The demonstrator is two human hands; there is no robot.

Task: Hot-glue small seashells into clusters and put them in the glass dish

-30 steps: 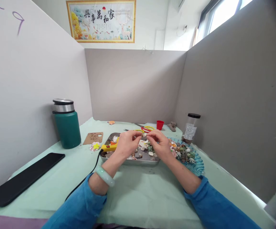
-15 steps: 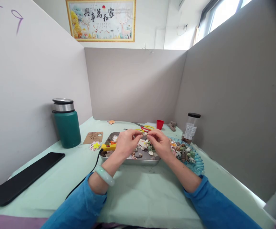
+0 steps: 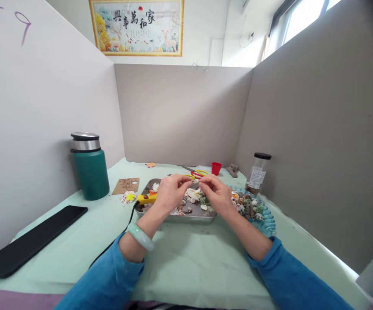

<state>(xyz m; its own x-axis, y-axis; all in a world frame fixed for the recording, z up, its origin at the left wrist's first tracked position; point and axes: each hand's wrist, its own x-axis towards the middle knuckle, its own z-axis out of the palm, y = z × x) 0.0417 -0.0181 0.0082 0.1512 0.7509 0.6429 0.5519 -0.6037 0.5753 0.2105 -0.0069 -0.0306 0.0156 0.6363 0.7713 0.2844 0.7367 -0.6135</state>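
Observation:
My left hand and my right hand are raised over a metal tray, fingertips facing each other. Both are closed in a pinch. Between the fingertips is something small and pale, too small to name. Under the hands the tray holds many seashells, some white, some brown or greenish. A yellow corded tool, perhaps a glue gun, rests on the tray's left rim, partly hidden by my left hand. Right of my right hand is a blue scalloped plate heaped with small shells.
Scissors and a red cup are behind the tray. Left stand a green bottle, a brown card, a decorated disc and a black slab. A lidded jar stands right. Grey panels enclose the table.
Hardly anything differs. Both hands keep their pinch over the tray, with only a tiny shift of the fingers and of the left wrist.

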